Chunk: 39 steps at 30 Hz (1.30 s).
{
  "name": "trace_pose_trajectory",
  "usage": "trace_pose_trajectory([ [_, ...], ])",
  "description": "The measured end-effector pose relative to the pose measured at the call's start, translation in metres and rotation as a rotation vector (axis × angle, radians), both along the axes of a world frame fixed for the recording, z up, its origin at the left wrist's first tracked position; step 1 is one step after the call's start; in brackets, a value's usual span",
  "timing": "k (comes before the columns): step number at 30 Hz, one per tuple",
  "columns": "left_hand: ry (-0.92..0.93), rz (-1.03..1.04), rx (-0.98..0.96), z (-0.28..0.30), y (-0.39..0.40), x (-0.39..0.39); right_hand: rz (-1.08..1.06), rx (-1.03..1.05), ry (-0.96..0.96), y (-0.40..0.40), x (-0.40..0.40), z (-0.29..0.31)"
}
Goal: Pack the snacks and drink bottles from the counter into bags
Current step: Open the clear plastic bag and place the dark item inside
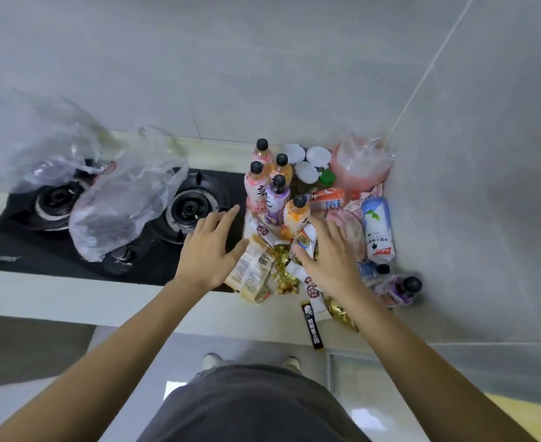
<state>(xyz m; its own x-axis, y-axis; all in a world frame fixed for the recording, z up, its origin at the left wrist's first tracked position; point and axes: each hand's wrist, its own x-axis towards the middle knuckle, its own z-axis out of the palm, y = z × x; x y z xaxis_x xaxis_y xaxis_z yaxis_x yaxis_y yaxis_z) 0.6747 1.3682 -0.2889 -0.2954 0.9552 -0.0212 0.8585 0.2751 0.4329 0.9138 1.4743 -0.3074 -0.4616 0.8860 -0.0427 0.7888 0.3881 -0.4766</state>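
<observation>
Several upright drink bottles (277, 189) with black caps stand in the counter's right corner. In front of them lies a heap of snack packets (253, 269) and gold-wrapped sweets (283, 275). My left hand (210, 250) hovers open, fingers spread, at the left edge of the heap. My right hand (325, 253) reaches into the heap with its fingertips on a small wrapped snack (304, 242); whether it grips it I cannot tell. A clear plastic bag (125, 199) lies across the gas stove. A second clear bag (42, 154) sits at the far left.
A black gas stove (52, 250) with two burners fills the counter's left. A white-and-blue bottle (378, 229) and a purple bottle (398, 290) lie along the right wall. White lids (307, 172) and a pink bag of cups (360, 165) crowd the corner. A black stick packet (312, 327) overhangs the counter's front edge.
</observation>
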Motion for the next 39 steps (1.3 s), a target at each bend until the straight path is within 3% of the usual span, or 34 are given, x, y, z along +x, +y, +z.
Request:
trace_pose_trajectory([
  [12, 0.021, 0.220, -0.020, -0.009, -0.023, -0.127, 0.267, 0.010, 0.020, 0.018, -0.151, -0.002],
  [24, 0.126, 0.045, -0.128, -0.015, 0.049, -0.284, 0.130, -0.178, 0.002, 0.066, -0.322, -0.021],
  [31, 0.171, -0.026, -0.234, -0.037, 0.057, -0.321, 0.131, -0.224, 0.041, 0.070, -0.361, -0.031],
  [39, 0.155, -0.015, -0.043, -0.050, 0.015, -0.342, 0.227, -0.135, 0.052, 0.032, -0.359, -0.035],
])
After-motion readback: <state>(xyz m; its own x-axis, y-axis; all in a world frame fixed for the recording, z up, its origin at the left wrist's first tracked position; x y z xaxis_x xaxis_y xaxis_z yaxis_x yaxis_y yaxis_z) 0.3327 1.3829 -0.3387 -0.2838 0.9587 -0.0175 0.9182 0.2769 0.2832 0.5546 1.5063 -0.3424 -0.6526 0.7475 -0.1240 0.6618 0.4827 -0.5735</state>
